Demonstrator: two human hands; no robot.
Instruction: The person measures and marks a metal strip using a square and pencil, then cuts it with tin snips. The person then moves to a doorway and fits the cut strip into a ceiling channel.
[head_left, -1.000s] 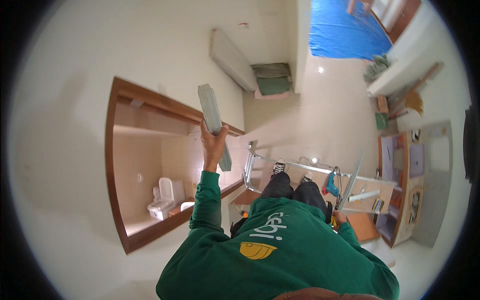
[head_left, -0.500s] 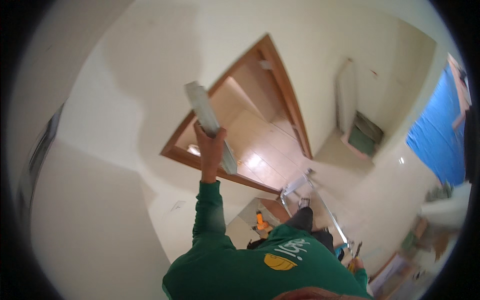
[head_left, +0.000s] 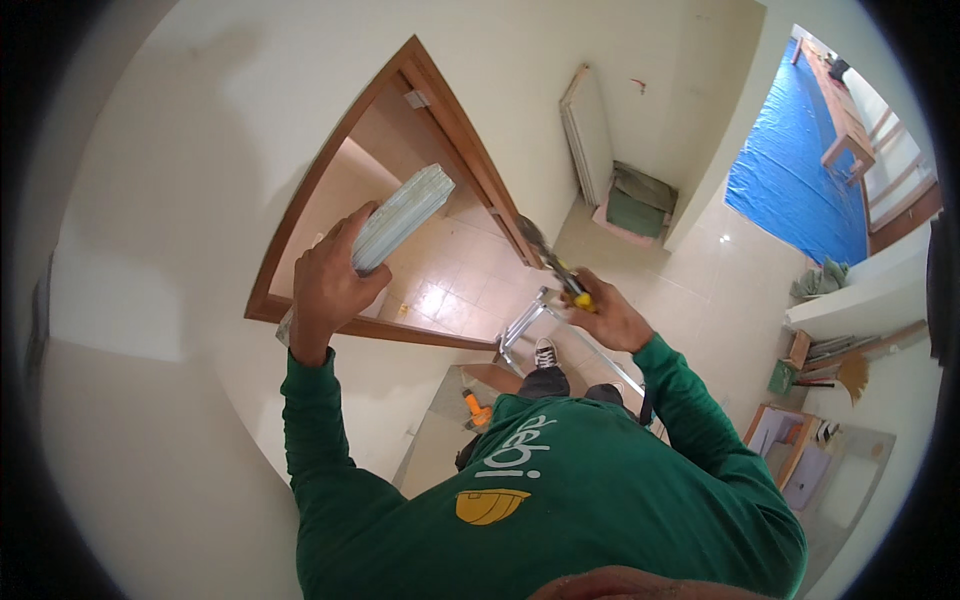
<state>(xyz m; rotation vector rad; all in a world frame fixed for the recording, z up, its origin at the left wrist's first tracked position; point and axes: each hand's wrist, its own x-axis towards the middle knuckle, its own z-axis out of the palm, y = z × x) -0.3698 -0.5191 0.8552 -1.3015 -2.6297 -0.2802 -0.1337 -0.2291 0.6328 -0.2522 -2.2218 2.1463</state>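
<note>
Raised at the left, my left hand (head_left: 335,285) is closed around a length of pale grey metal channel (head_left: 405,215). It slants up to the right in front of the wooden-framed opening, and its lower end shows beyond my wrist. My right hand (head_left: 608,315) grips the yellow-and-black handles of tin snips (head_left: 552,262), partly blurred. Their dark blades point up and left toward the door frame, apart from the channel. Whether the blades are open is unclear.
Below me stand the metal rails of a stepladder (head_left: 530,318), by my shoes. An orange power drill (head_left: 476,408) lies at lower left. The wooden door frame (head_left: 455,130) fills the middle. Panels (head_left: 586,135) lean on the wall, and blue sheeting (head_left: 790,160) covers the far-right floor.
My right hand has risen from the lower right with the snips, up toward the channel. My left hand has moved lower and left, tilting the channel's top to the right. The view has shifted.
</note>
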